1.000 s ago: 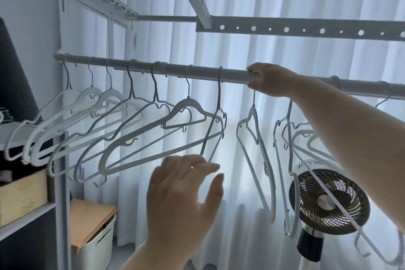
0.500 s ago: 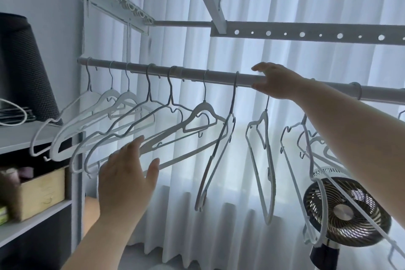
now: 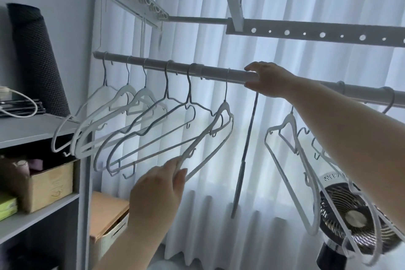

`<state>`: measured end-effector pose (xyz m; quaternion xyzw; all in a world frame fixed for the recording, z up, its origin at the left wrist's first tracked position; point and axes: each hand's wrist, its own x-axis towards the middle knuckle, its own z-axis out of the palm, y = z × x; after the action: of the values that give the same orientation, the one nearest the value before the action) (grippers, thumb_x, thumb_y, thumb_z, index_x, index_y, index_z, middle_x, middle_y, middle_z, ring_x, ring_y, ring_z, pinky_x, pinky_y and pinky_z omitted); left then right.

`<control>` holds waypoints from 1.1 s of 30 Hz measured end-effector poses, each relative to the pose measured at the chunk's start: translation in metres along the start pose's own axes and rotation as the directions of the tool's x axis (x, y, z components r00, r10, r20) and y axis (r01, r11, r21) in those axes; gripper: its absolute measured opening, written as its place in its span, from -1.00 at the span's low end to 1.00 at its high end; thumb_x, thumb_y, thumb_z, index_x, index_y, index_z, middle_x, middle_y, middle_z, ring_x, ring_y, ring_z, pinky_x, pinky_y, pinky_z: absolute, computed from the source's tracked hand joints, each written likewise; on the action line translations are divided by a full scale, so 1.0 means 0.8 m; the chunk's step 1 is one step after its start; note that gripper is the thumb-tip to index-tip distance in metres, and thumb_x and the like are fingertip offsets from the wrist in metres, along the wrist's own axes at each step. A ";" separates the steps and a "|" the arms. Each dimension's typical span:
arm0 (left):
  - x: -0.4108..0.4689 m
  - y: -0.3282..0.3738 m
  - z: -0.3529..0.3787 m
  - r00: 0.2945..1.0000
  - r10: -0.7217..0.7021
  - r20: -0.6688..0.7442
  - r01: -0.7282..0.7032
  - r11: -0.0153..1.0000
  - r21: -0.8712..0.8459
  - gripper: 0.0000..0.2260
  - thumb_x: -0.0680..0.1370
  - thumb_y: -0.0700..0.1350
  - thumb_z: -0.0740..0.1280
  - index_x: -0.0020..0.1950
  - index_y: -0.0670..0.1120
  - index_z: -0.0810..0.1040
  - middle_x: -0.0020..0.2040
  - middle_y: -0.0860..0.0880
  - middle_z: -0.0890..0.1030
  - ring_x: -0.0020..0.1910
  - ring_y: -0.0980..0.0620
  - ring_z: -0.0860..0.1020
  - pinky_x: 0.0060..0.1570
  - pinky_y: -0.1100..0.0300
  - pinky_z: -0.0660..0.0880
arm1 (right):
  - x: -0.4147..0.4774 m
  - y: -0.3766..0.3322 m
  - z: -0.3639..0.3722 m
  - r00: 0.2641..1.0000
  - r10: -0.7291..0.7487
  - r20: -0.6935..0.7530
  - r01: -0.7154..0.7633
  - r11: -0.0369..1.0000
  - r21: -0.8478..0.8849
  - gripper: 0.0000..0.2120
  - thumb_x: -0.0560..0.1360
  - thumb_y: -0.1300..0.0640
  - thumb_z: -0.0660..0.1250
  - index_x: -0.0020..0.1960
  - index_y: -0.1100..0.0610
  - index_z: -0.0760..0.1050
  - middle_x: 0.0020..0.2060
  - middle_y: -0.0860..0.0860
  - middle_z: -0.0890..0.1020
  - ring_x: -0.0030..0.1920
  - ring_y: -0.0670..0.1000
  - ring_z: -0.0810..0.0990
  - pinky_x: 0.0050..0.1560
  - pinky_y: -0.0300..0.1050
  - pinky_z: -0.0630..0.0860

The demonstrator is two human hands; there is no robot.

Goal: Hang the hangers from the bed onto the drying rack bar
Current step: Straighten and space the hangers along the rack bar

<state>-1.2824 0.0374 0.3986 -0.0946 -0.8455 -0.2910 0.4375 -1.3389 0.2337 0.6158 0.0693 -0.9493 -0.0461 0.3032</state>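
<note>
The grey drying rack bar (image 3: 219, 73) runs across the view, sloping down to the right. Several white and grey hangers (image 3: 140, 129) hang on its left part. My left hand (image 3: 160, 190) reaches up from below and pinches the lower arm of the rightmost white hanger (image 3: 223, 114) of that group. My right hand (image 3: 268, 79) grips the bar, fingers over the top and thumb beneath. A thin grey hanger (image 3: 245, 149) hangs edge-on just below that hand, its hook hidden by it. More white hangers (image 3: 289, 151) hang to the right, partly behind my right forearm.
A grey shelf unit (image 3: 28, 127) stands at the left with a dark roll (image 3: 35, 57) and a cardboard box (image 3: 52, 184). A lidded bin (image 3: 105, 210) sits beneath. A fan (image 3: 355, 219) stands at the lower right. A perforated rail (image 3: 306, 33) crosses overhead; white curtains hang behind.
My left hand swung left and came up to pinch the white hanger's lower arm. The grey hanger under my right hand has turned edge-on. The view shifted left.
</note>
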 end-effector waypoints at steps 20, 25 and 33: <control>0.017 -0.025 -0.003 0.998 -0.053 -0.018 0.048 0.979 -0.198 -0.71 0.45 0.01 0.13 -0.10 -0.10 0.59 -0.36 0.01 0.67 -0.38 -0.10 0.62 -0.41 0.06 0.49 | 0.052 -0.048 0.012 0.997 -0.068 0.047 0.066 0.997 0.046 -0.69 0.58 0.14 0.12 0.28 0.19 0.40 0.20 0.15 0.48 0.22 0.14 0.40 0.12 -0.07 0.33; 0.010 -0.016 0.005 0.990 0.110 -0.089 -0.112 0.994 -0.014 -0.74 0.42 -0.01 0.16 -0.21 -0.05 0.62 -0.60 0.03 0.51 -0.65 0.11 0.46 -0.65 0.39 0.16 | 0.054 -0.049 0.015 0.996 -0.083 0.029 0.082 0.995 0.055 -0.71 0.57 0.14 0.13 0.24 0.20 0.43 0.16 0.16 0.51 0.05 0.11 0.41 -0.05 -0.15 0.26; -0.003 0.001 0.029 0.979 0.154 -0.136 -0.151 0.988 0.031 -0.65 0.48 0.06 0.09 -0.16 -0.01 0.64 -0.59 0.07 0.50 -0.65 0.15 0.45 -0.68 0.34 0.29 | 0.054 -0.048 0.017 0.996 -0.083 0.014 0.082 0.995 0.063 -0.72 0.56 0.14 0.14 0.23 0.20 0.43 0.14 0.16 0.52 0.08 0.12 0.43 -0.05 -0.16 0.27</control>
<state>-1.2966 0.0512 0.3866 -0.1341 -0.8064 -0.2540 0.5170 -1.3775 0.1898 0.6243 0.1176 -0.9491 -0.0294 0.2906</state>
